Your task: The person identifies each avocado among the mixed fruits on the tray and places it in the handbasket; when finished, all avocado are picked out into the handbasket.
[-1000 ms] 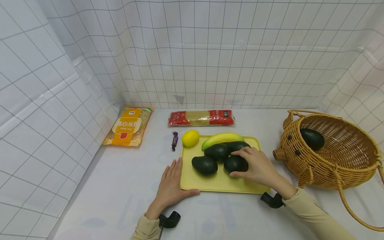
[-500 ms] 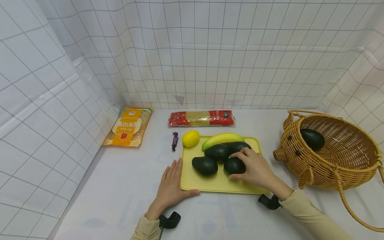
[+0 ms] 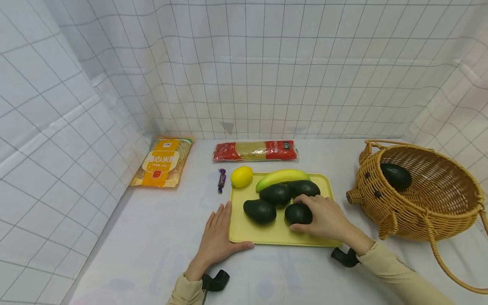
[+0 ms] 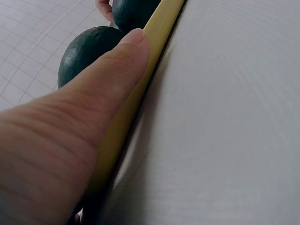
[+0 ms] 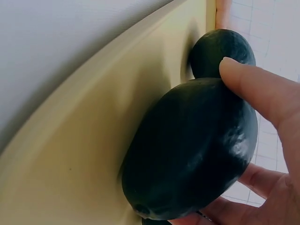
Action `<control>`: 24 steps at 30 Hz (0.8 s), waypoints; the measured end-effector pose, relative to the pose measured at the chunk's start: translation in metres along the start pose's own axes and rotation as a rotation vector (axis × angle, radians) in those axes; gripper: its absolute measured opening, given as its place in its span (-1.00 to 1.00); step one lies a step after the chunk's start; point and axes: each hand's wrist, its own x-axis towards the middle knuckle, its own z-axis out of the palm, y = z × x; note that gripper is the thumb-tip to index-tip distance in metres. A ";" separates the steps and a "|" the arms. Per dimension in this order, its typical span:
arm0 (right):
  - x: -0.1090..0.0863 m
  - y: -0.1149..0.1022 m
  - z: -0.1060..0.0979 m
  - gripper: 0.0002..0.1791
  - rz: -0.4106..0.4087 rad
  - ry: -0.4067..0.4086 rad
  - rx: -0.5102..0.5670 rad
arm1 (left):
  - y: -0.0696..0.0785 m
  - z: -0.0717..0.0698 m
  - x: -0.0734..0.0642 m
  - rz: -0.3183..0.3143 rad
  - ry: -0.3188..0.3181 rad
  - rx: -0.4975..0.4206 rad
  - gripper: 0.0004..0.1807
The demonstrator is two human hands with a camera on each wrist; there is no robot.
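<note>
My right hand (image 3: 324,218) grips a dark green avocado (image 3: 297,214) at the front right of the yellow tray (image 3: 263,237). In the right wrist view the thumb and fingers curl round this avocado (image 5: 187,150), which sits low over the tray surface. My left hand (image 3: 217,235) lies at the tray's front left corner with fingers straight; its thumb (image 4: 117,65) rests along the rim in the left wrist view. Also on the tray are another avocado (image 3: 260,211) to the left, avocados (image 3: 275,195) behind, a greenish-yellow banana (image 3: 280,177), and a lemon (image 3: 242,176) at the back left corner.
At right stands a pig-shaped wicker basket (image 3: 404,216) with an avocado (image 3: 396,176) inside; its handle loops toward the front. Behind the tray lies a red noodle packet (image 3: 255,151). A purple wrapped candy (image 3: 222,181) and an orange food bag (image 3: 162,163) are at left.
My right hand has shifted slightly round the avocado, which has turned a little, its visible outline now rounder. My left hand has stayed at the tray's corner.
</note>
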 end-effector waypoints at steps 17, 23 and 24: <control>-0.006 0.001 -0.007 -0.32 0.035 0.052 0.094 | -0.001 0.001 -0.001 0.011 0.012 -0.009 0.41; -0.008 0.001 -0.023 -0.31 0.037 0.159 0.103 | 0.000 0.000 -0.001 0.022 0.016 -0.007 0.40; -0.008 0.001 -0.027 -0.31 0.036 0.176 0.099 | 0.000 -0.001 -0.001 0.021 0.014 -0.007 0.41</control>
